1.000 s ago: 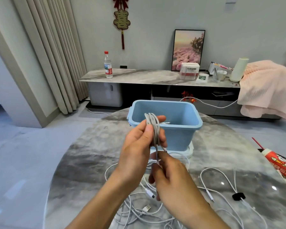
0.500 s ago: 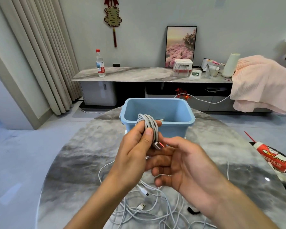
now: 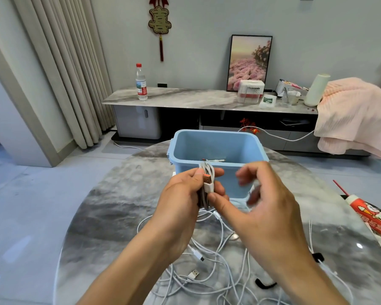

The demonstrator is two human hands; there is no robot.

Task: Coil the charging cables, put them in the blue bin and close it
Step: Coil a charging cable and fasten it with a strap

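Observation:
My left hand (image 3: 180, 201) grips a coiled white charging cable (image 3: 207, 179) just in front of the open blue bin (image 3: 218, 148); an orange-tipped USB plug lies on top of the coil. My right hand (image 3: 262, 208) hovers beside it, its thumb touching the lower end of the plug and its fingers loose and blurred. A cable end (image 3: 215, 160) lies inside the bin. A tangle of loose white cables (image 3: 207, 267) is spread on the round marble table (image 3: 119, 208) beneath my arms. No lid is in view.
A red and white tube (image 3: 372, 214) lies at the table's right edge. A small black clip (image 3: 265, 285) sits among the cables. Behind the table runs a low marble cabinet (image 3: 185, 99) with a water bottle (image 3: 141, 83), boxes and a pink blanket (image 3: 356, 113).
The cable's tail has been drawn in and the USB plug now lies on top of the coil. My right hand has moved from below the coil to its right side.

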